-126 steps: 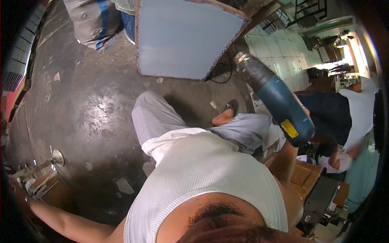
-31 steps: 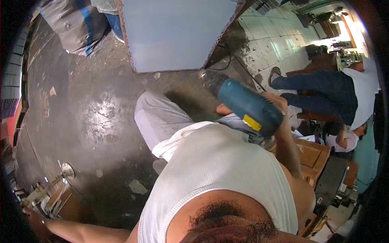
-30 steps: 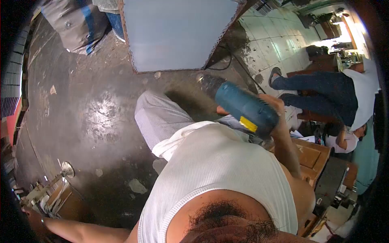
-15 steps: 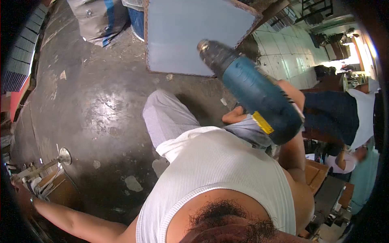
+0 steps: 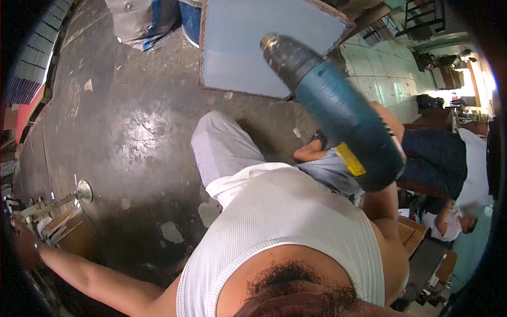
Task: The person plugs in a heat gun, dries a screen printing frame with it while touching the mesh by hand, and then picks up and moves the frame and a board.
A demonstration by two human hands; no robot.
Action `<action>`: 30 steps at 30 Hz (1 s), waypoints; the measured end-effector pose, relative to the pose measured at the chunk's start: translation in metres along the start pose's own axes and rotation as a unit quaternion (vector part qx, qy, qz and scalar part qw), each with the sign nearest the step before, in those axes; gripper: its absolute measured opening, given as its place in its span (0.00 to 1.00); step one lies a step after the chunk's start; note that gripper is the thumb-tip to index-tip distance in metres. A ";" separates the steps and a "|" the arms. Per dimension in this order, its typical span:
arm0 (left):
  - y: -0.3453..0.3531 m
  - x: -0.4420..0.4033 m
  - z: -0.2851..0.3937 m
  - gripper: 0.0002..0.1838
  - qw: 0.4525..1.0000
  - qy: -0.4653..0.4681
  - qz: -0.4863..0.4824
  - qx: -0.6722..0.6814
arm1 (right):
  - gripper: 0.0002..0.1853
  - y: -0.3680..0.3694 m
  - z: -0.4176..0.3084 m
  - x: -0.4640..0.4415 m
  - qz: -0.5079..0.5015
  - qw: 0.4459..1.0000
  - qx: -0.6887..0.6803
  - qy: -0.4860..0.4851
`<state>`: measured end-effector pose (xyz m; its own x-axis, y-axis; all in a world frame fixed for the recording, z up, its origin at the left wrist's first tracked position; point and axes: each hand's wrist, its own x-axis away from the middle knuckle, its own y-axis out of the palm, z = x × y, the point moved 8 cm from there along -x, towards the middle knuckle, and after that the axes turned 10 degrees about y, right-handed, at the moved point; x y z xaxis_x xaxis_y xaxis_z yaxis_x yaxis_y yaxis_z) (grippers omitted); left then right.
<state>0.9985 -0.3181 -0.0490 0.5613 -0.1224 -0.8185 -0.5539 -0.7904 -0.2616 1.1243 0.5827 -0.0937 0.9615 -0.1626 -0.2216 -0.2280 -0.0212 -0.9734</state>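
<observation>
My right hand (image 5: 392, 127) is closed around the handle of a blue and black heat gun (image 5: 343, 113). The gun is held up over my bent leg, with its metal nozzle toward the upper left, in front of a grey panel. A yellow label shows near its rear. My left arm stretches out to the far left, and my left hand (image 5: 24, 238) is at the dark edge of the view, beside a pole with a round metal end (image 5: 84, 191). Its fingers are too dark to make out.
A grey panel with a rusty rim (image 5: 253, 47) stands ahead, with a stuffed sack (image 5: 142, 21) and a blue container (image 5: 190, 24) to its left. At the right, a person in dark trousers (image 5: 435, 158) stands near another person in a light top (image 5: 444, 224). A wooden cabinet (image 5: 409, 232) is below.
Since a second ago, my right hand has raised the heat gun closer to the camera and to the right. The view has shifted, moving the panel and sack rightward. My left arm remains stretched out.
</observation>
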 end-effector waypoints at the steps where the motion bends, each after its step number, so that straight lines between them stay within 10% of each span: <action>1: 0.000 0.000 -0.001 0.40 1.000 0.004 0.001 -0.002 | 0.23 0.011 -0.001 0.005 -0.010 1.000 -0.020 0.002; 9: 0.009 -0.009 -0.006 0.40 0.999 0.032 0.004 -0.004 | 0.24 0.058 -0.017 0.032 -0.050 0.959 -0.271 -0.059; 23: -0.035 -0.024 0.031 0.38 0.967 0.154 0.071 0.190 | 0.32 0.081 0.039 0.084 -0.081 0.971 -0.218 0.062; 30: -0.097 -0.021 0.054 0.38 0.984 -0.082 -0.030 0.157 | 0.30 0.074 0.086 0.110 -0.057 0.971 -0.178 0.152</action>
<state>1.0075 -0.2064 -0.0340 0.5066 0.0373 -0.8614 -0.7002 -0.5651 -0.4363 1.2263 0.6482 -0.1949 0.9059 -0.4222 -0.0345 -0.2142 -0.3862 -0.8972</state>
